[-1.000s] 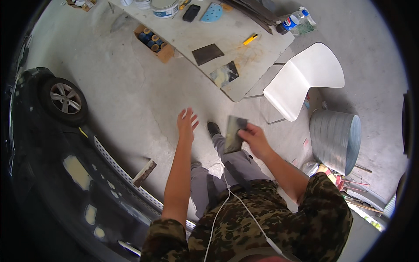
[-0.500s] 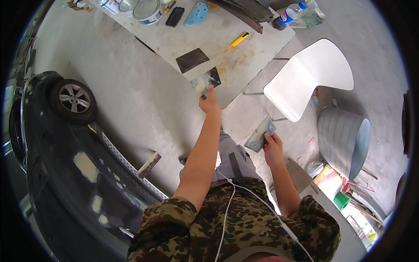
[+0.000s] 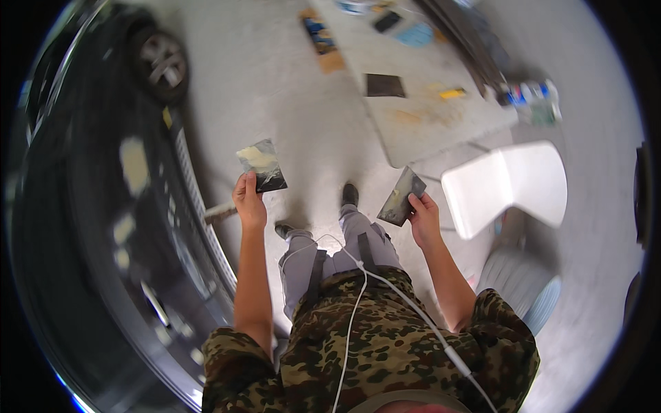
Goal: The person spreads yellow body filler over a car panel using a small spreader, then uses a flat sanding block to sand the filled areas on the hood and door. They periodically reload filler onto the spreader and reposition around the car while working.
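Note:
My left hand (image 3: 249, 199) pinches the lower edge of a flat, dark, square putty spreader (image 3: 271, 173), whose upper part carries a thick cream smear of filler. It is held over the floor, between the car and the table. In my right hand (image 3: 425, 219) is a second flat grey putty spreader (image 3: 401, 196), tilted, with a thinner pale smear across it. This one is close to the table's near corner. The two spreaders are well apart. To the left stands a dark car (image 3: 89, 206) with cream filler patches (image 3: 135, 165) on its side; motion blurs it.
A pale table (image 3: 427, 131) at upper right bears a dark flat sheet (image 3: 385, 85), a yellow cutter knife (image 3: 452, 93) and long dark strips (image 3: 460, 41). A white chair (image 3: 509, 182) and a ribbed grey drum (image 3: 516, 282) stand right. A white cable (image 3: 406, 310) hangs before me.
My left hand has moved left, away from the table, with its spreader. The right hand still holds its own. The view has turned, shifting the table right and bringing the car's side closer.

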A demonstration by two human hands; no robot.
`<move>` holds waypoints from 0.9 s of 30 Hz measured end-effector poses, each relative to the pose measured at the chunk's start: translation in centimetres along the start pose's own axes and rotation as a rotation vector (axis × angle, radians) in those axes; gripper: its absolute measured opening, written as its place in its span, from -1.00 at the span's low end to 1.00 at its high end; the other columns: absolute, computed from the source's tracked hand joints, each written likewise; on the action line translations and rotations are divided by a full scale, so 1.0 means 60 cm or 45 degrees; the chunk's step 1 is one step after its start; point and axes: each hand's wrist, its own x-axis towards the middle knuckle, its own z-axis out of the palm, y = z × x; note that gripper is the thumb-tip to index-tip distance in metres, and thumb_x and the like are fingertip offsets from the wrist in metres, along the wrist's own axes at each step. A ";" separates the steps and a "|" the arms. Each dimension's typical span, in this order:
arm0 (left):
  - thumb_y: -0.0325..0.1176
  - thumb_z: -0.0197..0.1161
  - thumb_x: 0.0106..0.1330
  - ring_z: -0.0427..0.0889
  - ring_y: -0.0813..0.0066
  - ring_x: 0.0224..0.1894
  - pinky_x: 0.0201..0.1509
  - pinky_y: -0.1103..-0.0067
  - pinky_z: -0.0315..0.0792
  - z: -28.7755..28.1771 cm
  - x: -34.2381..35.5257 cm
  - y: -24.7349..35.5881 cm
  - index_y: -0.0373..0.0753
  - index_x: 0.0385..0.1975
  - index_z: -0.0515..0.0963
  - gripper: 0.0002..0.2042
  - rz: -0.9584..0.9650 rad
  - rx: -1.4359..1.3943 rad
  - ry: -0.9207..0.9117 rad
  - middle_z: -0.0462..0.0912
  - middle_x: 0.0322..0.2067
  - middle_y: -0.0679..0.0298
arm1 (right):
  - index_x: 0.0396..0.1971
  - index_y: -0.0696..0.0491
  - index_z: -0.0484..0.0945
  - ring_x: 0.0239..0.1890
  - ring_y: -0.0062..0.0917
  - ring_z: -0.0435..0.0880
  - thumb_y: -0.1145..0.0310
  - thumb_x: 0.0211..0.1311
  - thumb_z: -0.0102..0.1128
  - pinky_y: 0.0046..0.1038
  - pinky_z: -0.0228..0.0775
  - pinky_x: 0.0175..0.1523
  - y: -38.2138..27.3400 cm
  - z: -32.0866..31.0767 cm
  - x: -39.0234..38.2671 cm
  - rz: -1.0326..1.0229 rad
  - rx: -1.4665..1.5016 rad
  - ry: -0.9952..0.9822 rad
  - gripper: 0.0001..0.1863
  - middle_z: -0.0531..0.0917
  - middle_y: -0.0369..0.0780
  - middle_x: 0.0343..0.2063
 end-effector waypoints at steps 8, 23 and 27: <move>-0.34 0.11 0.53 0.60 0.63 -0.17 -0.06 0.62 0.50 -0.158 -0.342 0.178 -0.32 0.01 0.50 -0.79 0.049 -0.445 0.311 0.66 -0.17 0.32 | 0.11 0.12 0.52 0.03 -0.55 0.61 0.41 0.43 0.13 -0.34 0.50 0.13 0.009 0.335 -0.032 0.003 -0.352 -0.850 -0.70 0.64 -0.28 -0.01; -0.44 0.25 0.44 0.56 0.72 -0.24 -0.11 0.68 0.49 -0.426 -0.809 0.177 -0.47 0.03 0.53 -0.73 0.400 -0.222 0.794 0.69 -0.26 0.35 | -0.18 0.29 0.65 -0.28 -0.66 0.63 0.48 0.35 0.24 -0.54 0.46 -0.22 0.341 0.618 -0.602 -0.262 -1.170 -2.326 -0.82 0.72 -0.25 -0.27; -0.43 0.24 0.44 0.54 0.74 -0.26 -0.14 0.70 0.46 -0.459 -0.850 0.154 -0.44 0.01 0.55 -0.75 0.314 -0.216 0.841 0.68 -0.28 0.37 | -0.25 0.24 0.66 -0.36 -0.37 0.69 0.52 0.24 0.27 -0.42 0.49 -0.25 0.375 0.627 -0.624 -1.004 -1.265 -2.659 -0.87 0.71 -0.13 -0.35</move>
